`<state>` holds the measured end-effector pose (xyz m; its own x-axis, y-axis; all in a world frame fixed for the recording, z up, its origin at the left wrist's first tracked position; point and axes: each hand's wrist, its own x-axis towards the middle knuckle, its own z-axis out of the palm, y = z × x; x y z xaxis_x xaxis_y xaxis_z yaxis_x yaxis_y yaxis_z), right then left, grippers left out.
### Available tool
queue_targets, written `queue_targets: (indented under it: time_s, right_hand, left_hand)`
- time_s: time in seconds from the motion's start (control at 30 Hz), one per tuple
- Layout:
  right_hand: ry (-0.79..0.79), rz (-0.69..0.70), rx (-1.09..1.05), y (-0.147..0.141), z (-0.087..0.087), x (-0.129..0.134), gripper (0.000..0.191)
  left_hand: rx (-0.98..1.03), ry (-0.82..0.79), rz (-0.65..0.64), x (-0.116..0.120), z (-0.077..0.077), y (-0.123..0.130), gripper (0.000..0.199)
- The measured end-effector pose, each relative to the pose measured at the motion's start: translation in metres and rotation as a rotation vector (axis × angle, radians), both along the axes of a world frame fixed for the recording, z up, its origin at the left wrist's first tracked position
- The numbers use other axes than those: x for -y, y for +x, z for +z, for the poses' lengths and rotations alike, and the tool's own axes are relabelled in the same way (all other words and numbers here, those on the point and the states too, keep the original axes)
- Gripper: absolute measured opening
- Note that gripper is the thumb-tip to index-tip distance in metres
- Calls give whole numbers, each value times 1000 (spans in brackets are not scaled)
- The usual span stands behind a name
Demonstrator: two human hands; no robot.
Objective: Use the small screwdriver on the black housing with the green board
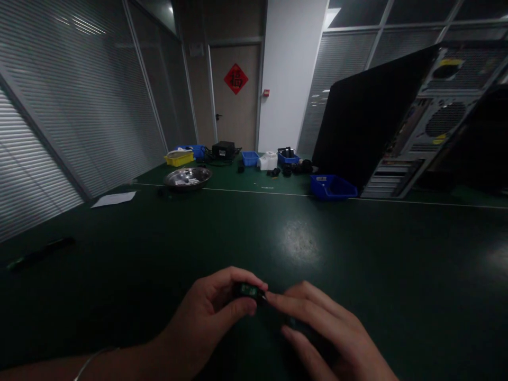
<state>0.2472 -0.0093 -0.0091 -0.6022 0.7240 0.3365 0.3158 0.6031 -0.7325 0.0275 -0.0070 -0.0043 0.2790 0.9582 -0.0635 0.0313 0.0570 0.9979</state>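
Note:
Low in the middle of the head view, my left hand (212,307) pinches a small dark case with a green circuit board (248,290) between thumb and fingers. My right hand (329,323) comes in from the right, its fingers curled round a slim dark tool (292,321), mostly hidden by the hand and the dim light. A thin bright tip shows by the right index fingertip, at the right end of the small case. Whether tip and case touch, I cannot tell. Both hands are above the green tabletop (178,233).
A dark stick-like tool with a green end (39,254) lies at left, near a white paper (114,199). Farther back are a metal bowl (188,179), a yellow bin (179,157) and a blue bin (333,188). A computer tower (381,116) stands at right.

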Motion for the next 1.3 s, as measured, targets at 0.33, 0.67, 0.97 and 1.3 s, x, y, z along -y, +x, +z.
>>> queue_targets:
  time_s: [0.33,0.67,0.97,1.3]
  right_hand:
    - [106,-72,85,0,2,-1,51]
    - [225,-62,283,3,1,1,48]
    - [472,-83,366,4,4,3,47]
    - [338,-89,366,-1,10,8,60]
  left_hand:
    - [64,-44,-3,3,-2,1,14]
    - [30,-46,-5,5,2,1,15]
    - [5,-64,-1,6,4,3,11]
    - [1,-89,35,4,0,1,16]
